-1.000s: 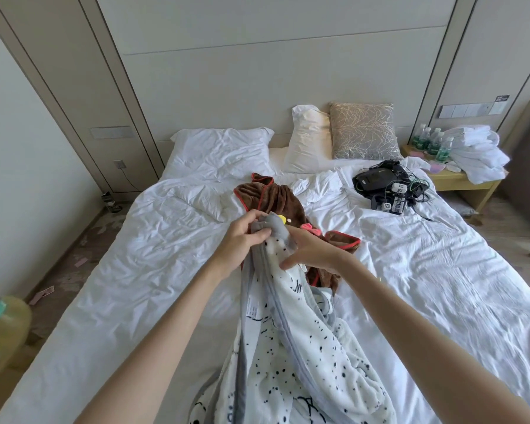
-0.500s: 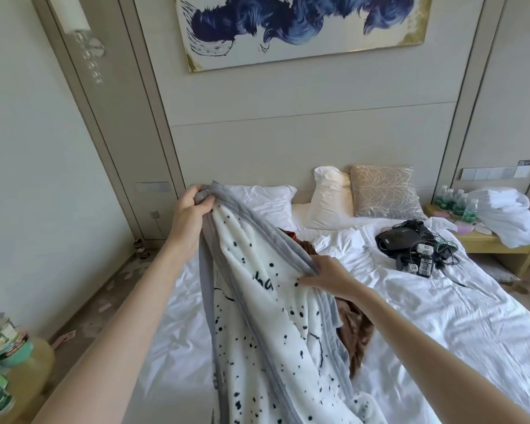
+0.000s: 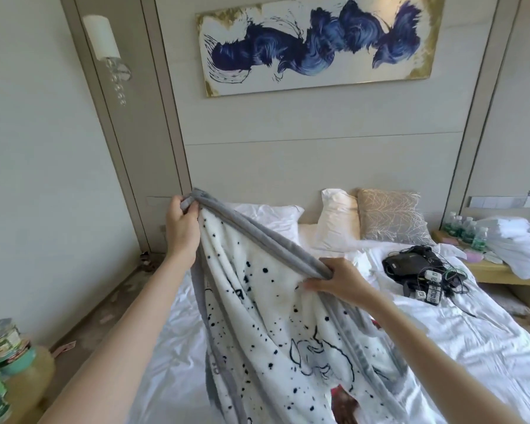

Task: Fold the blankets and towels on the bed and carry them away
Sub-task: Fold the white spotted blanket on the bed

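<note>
**Kid:** Why is the spotty blanket point(image 3: 273, 316) up in the air?

**Helper:** The person holds it over the bed point(image 3: 441, 347) so it hangs down; I think that makes the edges easy to match for a fold.

**Kid:** What does the left hand point(image 3: 181, 228) do?

**Helper:** It is up high; its fingers curl tight round the end of the grey edge point(image 3: 257, 237).

**Kid:** And the right hand point(image 3: 337, 280)?

**Helper:** It is lower, along the same edge; it pinches it too; so the edge runs straight between both hands.

**Kid:** Is there more to fold?

**Helper:** A brown cloth point(image 3: 344, 405) peeks out under the blanket; white towels point(image 3: 514, 243) sit on the counter point(image 3: 502, 275), far to the right.
</note>
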### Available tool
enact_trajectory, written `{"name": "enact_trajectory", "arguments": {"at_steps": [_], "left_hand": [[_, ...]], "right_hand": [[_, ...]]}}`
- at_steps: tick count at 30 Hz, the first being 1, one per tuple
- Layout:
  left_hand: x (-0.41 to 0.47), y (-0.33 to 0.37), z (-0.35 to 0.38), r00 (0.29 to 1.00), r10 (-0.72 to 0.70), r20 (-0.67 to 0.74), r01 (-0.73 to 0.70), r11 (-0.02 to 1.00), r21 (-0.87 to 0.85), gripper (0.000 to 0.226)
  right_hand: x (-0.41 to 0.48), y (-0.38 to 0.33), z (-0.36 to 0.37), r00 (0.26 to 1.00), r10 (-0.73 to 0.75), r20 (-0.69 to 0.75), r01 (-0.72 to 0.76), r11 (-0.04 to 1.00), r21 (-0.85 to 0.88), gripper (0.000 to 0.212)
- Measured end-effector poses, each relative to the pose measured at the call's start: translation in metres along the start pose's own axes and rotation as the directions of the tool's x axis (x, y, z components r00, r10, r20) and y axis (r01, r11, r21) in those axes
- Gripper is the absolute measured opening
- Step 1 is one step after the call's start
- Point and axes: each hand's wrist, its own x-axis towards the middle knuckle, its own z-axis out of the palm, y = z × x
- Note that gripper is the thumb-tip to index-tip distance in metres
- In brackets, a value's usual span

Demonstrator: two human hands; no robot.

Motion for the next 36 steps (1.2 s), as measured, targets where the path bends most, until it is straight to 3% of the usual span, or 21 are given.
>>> {"name": "enact_trajectory", "arguments": {"at_steps": [2, 5, 8, 12, 14, 23, 26, 28, 31, 34, 36], "left_hand": [[-0.011, -0.013, 0.003, 0.999, -0.026, 0.033, 0.025, 0.999, 0.036, 0.026], [-0.024, -0.026, 0.006, 0.994, -0.075, 0.077, 0.072, 0.996, 0.044, 0.025], [-0.031, -0.029, 0.008, 0.992, -0.086, 0.098, 0.082, 0.996, 0.047, 0.024], [-0.036, -0.029, 0.009, 0.994, -0.076, 0.085, 0.072, 0.997, 0.040, 0.022], [-0.039, -0.031, 0.010, 0.992, -0.079, 0.098, 0.076, 0.996, 0.038, 0.020], [-0.049, -0.039, 0.010, 0.987, -0.078, 0.138, 0.072, 0.996, 0.053, 0.024], [-0.053, -0.039, 0.012, 0.985, -0.081, 0.155, 0.074, 0.996, 0.051, 0.023], [-0.054, -0.039, 0.013, 0.982, -0.083, 0.168, 0.077, 0.996, 0.043, 0.019], [-0.054, -0.037, 0.015, 0.979, -0.076, 0.188, 0.069, 0.997, 0.041, 0.017], [-0.055, -0.036, 0.014, 0.978, -0.062, 0.201, 0.057, 0.998, 0.032, 0.018], [-0.055, -0.037, 0.012, 0.980, -0.061, 0.192, 0.055, 0.998, 0.036, 0.019]], "right_hand": [[-0.014, 0.020, 0.014, 0.992, 0.084, 0.096, -0.096, 0.987, 0.129, 0.028], [-0.030, 0.046, 0.029, 0.980, 0.169, 0.103, -0.186, 0.964, 0.188, 0.029], [-0.042, 0.065, 0.041, 0.982, 0.186, 0.023, -0.187, 0.981, 0.053, 0.045], [-0.059, 0.083, 0.067, 0.946, 0.293, -0.136, -0.316, 0.930, -0.190, 0.015], [-0.063, 0.086, 0.080, 0.928, 0.316, -0.196, -0.350, 0.920, -0.175, 0.021], [-0.068, 0.070, 0.109, 0.952, 0.159, -0.261, -0.179, 0.982, -0.055, 0.013], [-0.065, 0.060, 0.115, 0.968, 0.105, -0.229, -0.118, 0.992, -0.043, 0.019], [-0.062, 0.052, 0.120, 0.986, 0.081, -0.143, -0.074, 0.996, 0.055, 0.028], [-0.058, 0.041, 0.128, 0.997, 0.067, -0.033, -0.060, 0.983, 0.173, 0.036], [-0.054, 0.036, 0.129, 0.992, 0.103, -0.079, -0.091, 0.986, 0.137, 0.020], [-0.054, 0.037, 0.128, 0.986, 0.126, -0.112, -0.116, 0.989, 0.095, 0.023]]}}
